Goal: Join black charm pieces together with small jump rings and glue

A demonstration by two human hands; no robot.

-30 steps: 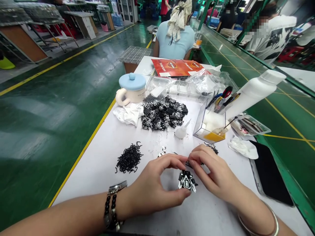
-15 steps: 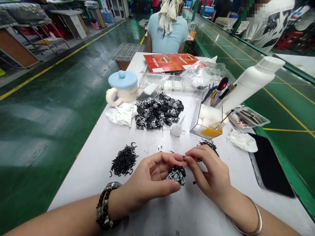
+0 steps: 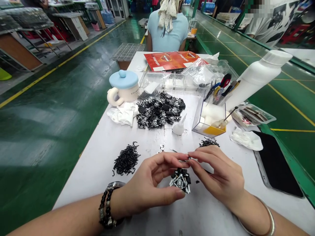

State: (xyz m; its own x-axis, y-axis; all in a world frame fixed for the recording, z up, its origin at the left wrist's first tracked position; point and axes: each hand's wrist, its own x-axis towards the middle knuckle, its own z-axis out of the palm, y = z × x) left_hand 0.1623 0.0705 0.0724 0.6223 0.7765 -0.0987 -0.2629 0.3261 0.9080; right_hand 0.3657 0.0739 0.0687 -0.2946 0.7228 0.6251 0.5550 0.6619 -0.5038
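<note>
My left hand (image 3: 152, 183) is curled around a small black-and-silver metal part (image 3: 180, 180), which rests between its thumb and fingers just above the white table (image 3: 98, 164). My right hand (image 3: 219, 175) pinches at a thin dark piece where its fingertips meet my left index finger, right above the metal part. A pile of small black hooks (image 3: 126, 159) lies left of my hands. A second small heap of black hooks (image 3: 208, 143) sits just beyond my right hand. A large heap of black-and-silver parts (image 3: 159, 111) lies farther back.
A blue-lidded mug (image 3: 124, 87), a white cloth (image 3: 123, 113), a small dropper bottle (image 3: 179, 126), a clear box with tools (image 3: 211, 114), a tall white bottle (image 3: 256, 77) and a black phone (image 3: 277, 167) stand around. A person in a light blue shirt (image 3: 168, 29) sits beyond the table.
My hands stay joined over the metal part, which has turned slightly in my left hand. The view has shifted a little.
</note>
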